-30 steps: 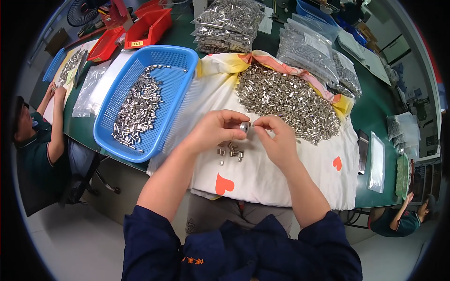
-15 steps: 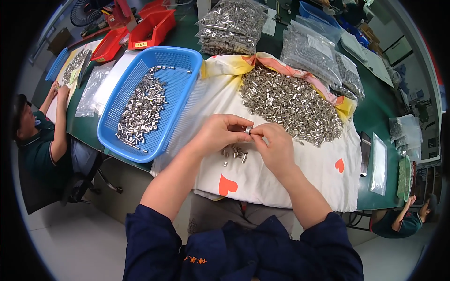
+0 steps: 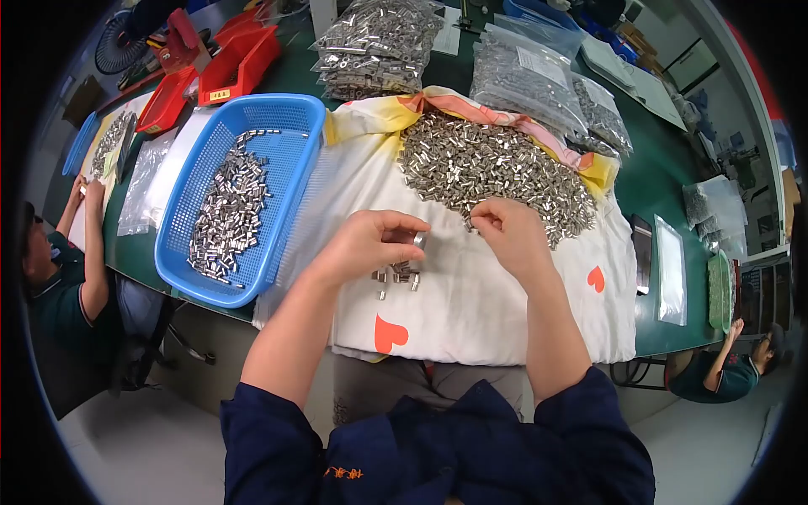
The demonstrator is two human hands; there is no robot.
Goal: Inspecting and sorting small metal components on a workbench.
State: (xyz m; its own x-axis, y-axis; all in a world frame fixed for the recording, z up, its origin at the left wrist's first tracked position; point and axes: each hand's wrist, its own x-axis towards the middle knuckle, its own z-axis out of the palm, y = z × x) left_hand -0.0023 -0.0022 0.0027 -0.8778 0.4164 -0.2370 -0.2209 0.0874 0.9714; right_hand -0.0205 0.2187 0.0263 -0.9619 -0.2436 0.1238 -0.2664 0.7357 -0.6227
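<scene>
The green counter (image 3: 665,168) carries a white cloth (image 3: 505,311). At centre frame the big pile of metal sleeves (image 3: 488,172) feeds the work. The left hand (image 3: 370,244) pinches one small sleeve (image 3: 418,240); best held steady end-on. The right hand (image 3: 509,236) has its fingers curled shut near the pile edge, can't tell on what. Tiny sorted cluster (image 3: 397,276) below is too small to read.

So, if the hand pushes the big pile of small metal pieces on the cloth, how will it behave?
The pile of metal pieces would likely spread, not slide whole: the pieces lie loose. They look like short shiny cylinders, so some may roll. The soft cloth probably slows them.
</scene>
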